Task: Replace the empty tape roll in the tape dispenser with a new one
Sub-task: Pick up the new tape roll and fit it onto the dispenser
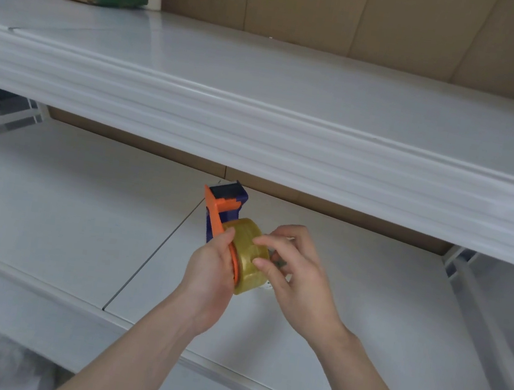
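One tape dispenser (223, 210), its handle hidden inside the left hand (210, 271) grip; one yellowish tape roll (249, 253) at dispenser's 5 o'clock, right hand (292, 266) fingers pinching it, above the lower shelf (65, 207).

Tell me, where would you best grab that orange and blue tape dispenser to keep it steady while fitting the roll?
Probably by the handle end, from the left, as the left hand does now. The yellowish tape roll sits on the tape dispenser facing right, so that side stays free for the right hand, whose fingers rest on the roll. The cutter end points away, clear of both hands.
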